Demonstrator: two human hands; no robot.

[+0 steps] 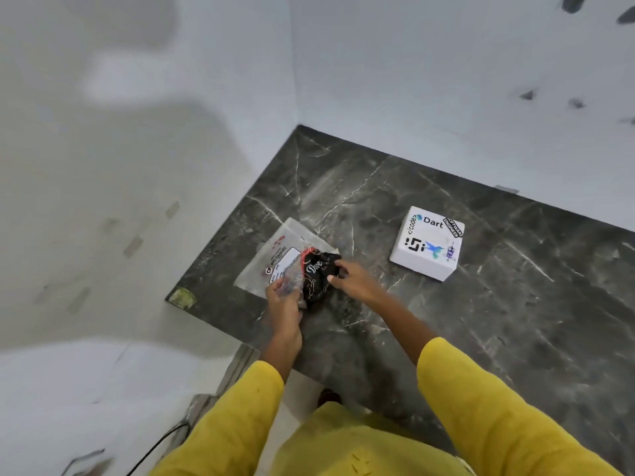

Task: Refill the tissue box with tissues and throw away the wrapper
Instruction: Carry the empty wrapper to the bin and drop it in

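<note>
A flat white tissue pack in clear printed plastic lies near the left corner of the dark marble counter. On its near edge sits a crumpled black wrapper with red and white print. My left hand pinches the clear plastic beside the black wrapper. My right hand grips the black wrapper's right end. The white tissue box, covered in stickers, stands shut on the counter to the right, apart from both hands.
White walls meet in a corner behind the counter. A yellow-green sticker marks the counter's left corner. Below the counter's left edge lies pale floor with a black cable. My yellow sleeves fill the bottom of the view.
</note>
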